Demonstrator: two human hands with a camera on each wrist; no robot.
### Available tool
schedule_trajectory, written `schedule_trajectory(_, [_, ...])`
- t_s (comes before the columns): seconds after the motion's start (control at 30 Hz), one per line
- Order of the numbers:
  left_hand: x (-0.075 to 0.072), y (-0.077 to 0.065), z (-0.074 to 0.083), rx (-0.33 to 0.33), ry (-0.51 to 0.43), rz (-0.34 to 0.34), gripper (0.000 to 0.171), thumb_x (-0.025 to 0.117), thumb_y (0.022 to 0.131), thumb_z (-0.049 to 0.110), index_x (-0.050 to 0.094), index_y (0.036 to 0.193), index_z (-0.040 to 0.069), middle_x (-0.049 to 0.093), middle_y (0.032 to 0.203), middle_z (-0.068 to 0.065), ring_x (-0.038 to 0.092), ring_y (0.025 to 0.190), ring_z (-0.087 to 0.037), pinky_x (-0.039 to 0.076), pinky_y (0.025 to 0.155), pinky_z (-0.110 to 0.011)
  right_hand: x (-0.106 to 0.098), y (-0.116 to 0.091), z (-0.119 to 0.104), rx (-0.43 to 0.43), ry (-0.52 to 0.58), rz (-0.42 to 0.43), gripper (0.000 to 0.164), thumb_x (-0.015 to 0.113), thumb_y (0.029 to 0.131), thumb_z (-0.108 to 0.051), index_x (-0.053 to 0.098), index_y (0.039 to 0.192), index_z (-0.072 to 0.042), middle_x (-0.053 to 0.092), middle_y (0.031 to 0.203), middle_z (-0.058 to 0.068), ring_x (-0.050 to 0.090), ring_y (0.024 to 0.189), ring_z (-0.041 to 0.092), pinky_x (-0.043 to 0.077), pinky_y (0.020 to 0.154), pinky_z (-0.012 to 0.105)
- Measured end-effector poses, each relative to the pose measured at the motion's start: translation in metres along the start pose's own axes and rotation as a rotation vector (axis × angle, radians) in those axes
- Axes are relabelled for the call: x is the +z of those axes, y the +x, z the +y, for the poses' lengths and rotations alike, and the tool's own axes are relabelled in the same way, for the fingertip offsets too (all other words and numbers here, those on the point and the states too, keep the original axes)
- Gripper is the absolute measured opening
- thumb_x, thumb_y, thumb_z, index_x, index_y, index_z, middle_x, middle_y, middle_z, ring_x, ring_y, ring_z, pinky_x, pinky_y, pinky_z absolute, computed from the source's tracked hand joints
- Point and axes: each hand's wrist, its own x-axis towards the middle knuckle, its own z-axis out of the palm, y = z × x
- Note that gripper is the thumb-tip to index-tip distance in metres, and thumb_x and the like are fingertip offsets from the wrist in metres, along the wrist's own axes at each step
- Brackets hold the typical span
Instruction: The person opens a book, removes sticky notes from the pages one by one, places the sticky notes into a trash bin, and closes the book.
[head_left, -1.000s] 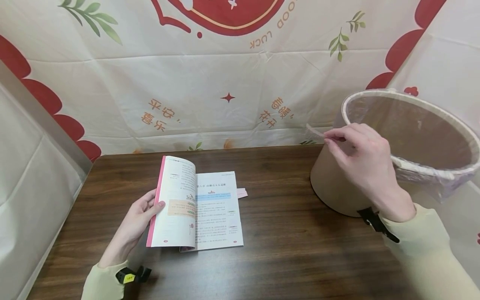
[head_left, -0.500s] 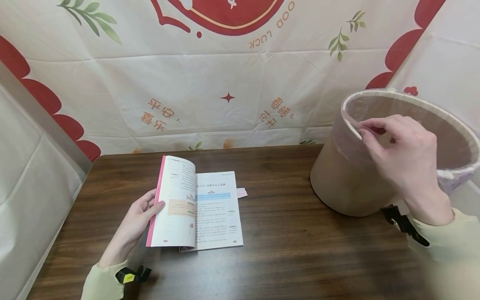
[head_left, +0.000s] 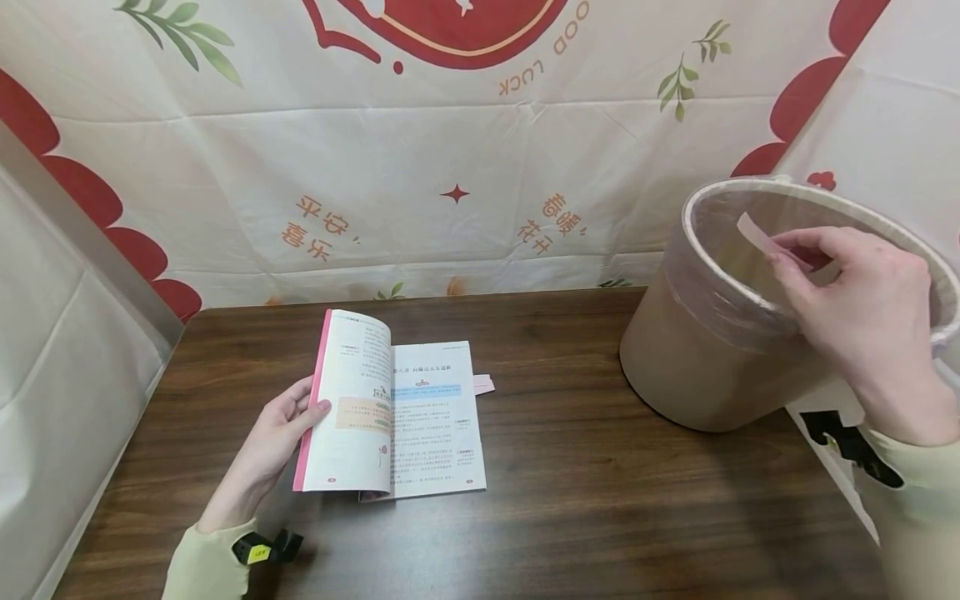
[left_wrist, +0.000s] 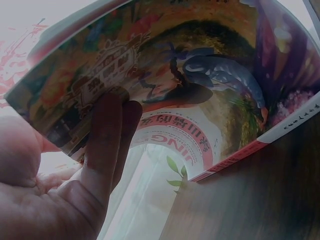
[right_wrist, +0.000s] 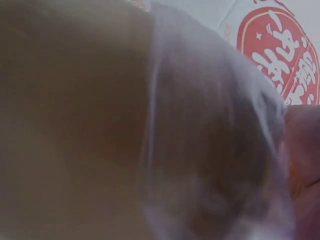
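An open paperback book (head_left: 438, 417) with a pink edge lies on the left half of the table. My left hand (head_left: 281, 425) grips its raised left side, thumb on the page and fingers behind the cover. In the left wrist view the book's colourful illustrated cover (left_wrist: 220, 75) curves up, fingers laid against it. My right hand (head_left: 862, 308) pinches a pale thin strip (head_left: 753, 233) over the mouth of a beige trash bin (head_left: 690, 358). In the right wrist view the bin's wall and clear liner (right_wrist: 210, 125) hide most of that hand.
A pink tab (head_left: 483, 384) sticks out from the book's right side. The dark wooden table (head_left: 555, 483) ends at a printed cloth backdrop (head_left: 420, 167) behind. The bin stands at the table's right, its rim (head_left: 701, 250) wrapped with the plastic liner.
My right hand has moved right with the strip, from the bin's left side to over its mouth. My left hand and the book have stayed in place.
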Motion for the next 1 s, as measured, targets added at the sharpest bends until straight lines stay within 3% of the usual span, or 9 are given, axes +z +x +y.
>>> schedule_trajectory(0.1, [0.000, 0.000, 0.000, 0.003, 0.005, 0.000, 0.072, 0.063, 0.093, 0.031, 0.028, 0.150, 0.005, 0.060, 0.127, -0.015, 0.067, 0.096, -0.026, 0.054, 0.078, -0.041, -0.003, -0.001, 0.007, 0.026, -0.026, -0.038, 0.020, 0.067, 0.083, -0.018, 0.076, 0.092, -0.003, 0.042, 0.079, -0.042, 0.033, 0.061, -0.026, 0.024, 0.057, 0.010])
schedule_trajectory(0.13, [0.000, 0.000, 0.000, 0.004, 0.006, 0.001, 0.072, 0.063, 0.093, 0.031, 0.029, 0.150, 0.004, 0.060, 0.127, -0.015, 0.068, 0.096, -0.026, 0.054, 0.078, -0.041, -0.004, -0.001, 0.009, 0.039, -0.035, -0.056, 0.020, 0.068, 0.083, -0.019, 0.076, 0.092, -0.003, 0.047, 0.076, -0.038, 0.032, 0.060, -0.027, 0.025, 0.057, 0.010])
schedule_trajectory(0.37, [0.001, 0.000, 0.000, 0.005, 0.013, 0.002, 0.072, 0.062, 0.093, 0.032, 0.029, 0.150, 0.005, 0.060, 0.126, -0.014, 0.068, 0.096, -0.026, 0.055, 0.078, -0.040, -0.010, -0.002, 0.016, 0.170, -0.082, -0.185, 0.028, 0.069, 0.085, -0.034, 0.076, 0.093, -0.008, 0.047, 0.065, -0.035, 0.036, 0.054, -0.021, 0.027, 0.051, 0.010])
schedule_trajectory(0.57, [0.002, 0.000, 0.000, 0.007, 0.008, -0.006, 0.072, 0.062, 0.093, 0.031, 0.028, 0.150, 0.005, 0.061, 0.125, -0.013, 0.068, 0.096, -0.026, 0.054, 0.078, -0.041, -0.010, -0.003, 0.017, 0.197, -0.112, -0.257, 0.026, 0.068, 0.086, -0.030, 0.075, 0.094, -0.006, 0.066, 0.073, 0.009, 0.033, 0.055, -0.022, 0.027, 0.051, 0.011])
schedule_trajectory(0.63, [0.002, 0.000, 0.001, 0.004, 0.004, -0.006, 0.072, 0.063, 0.093, 0.030, 0.028, 0.151, 0.005, 0.061, 0.125, -0.013, 0.068, 0.095, -0.026, 0.054, 0.078, -0.041, -0.010, -0.003, 0.018, 0.194, -0.115, -0.265, 0.024, 0.067, 0.086, -0.027, 0.074, 0.094, -0.004, 0.066, 0.074, 0.013, 0.032, 0.056, -0.024, 0.026, 0.052, 0.011])
schedule_trajectory(1.0, [0.000, 0.002, 0.001, 0.023, 0.032, -0.014, 0.065, 0.059, 0.096, 0.025, 0.030, 0.148, 0.000, 0.060, 0.123, -0.020, 0.068, 0.091, -0.025, 0.056, 0.073, -0.040, -0.014, 0.001, 0.024, 0.224, -0.129, -0.312, 0.024, 0.066, 0.086, -0.028, 0.075, 0.093, -0.007, 0.064, 0.066, 0.002, 0.031, 0.056, -0.024, 0.030, 0.054, 0.023])
